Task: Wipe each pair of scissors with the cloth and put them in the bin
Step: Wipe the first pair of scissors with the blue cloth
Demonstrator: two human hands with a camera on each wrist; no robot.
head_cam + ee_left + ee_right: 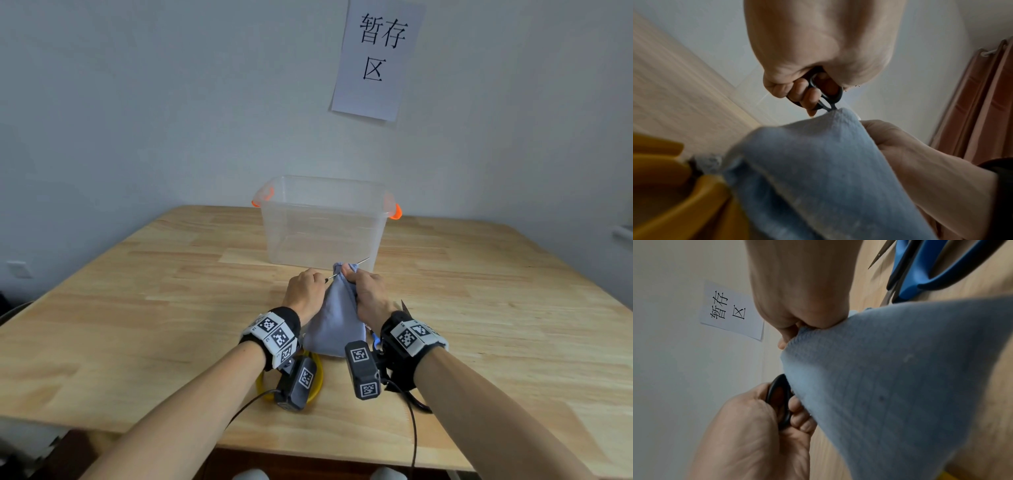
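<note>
My left hand (306, 287) grips the black handles of a small pair of scissors (826, 93), whose thin metal blades (362, 261) stick out past the cloth toward the bin. My right hand (366, 291) pinches the light blue cloth (334, 320) around the blades, and the rest of the cloth hangs down to the table. The clear plastic bin (322, 222) with orange handles stands just behind the hands. Yellow-handled scissors (317, 377) lie under my left wrist. Blue-handled scissors (929, 270) lie on the table by my right wrist.
The wooden table (137, 308) stretches wide on both sides of the hands. A paper sign (376, 58) with printed characters hangs on the wall behind the bin. A pinkish curtain (980, 105) shows in the left wrist view.
</note>
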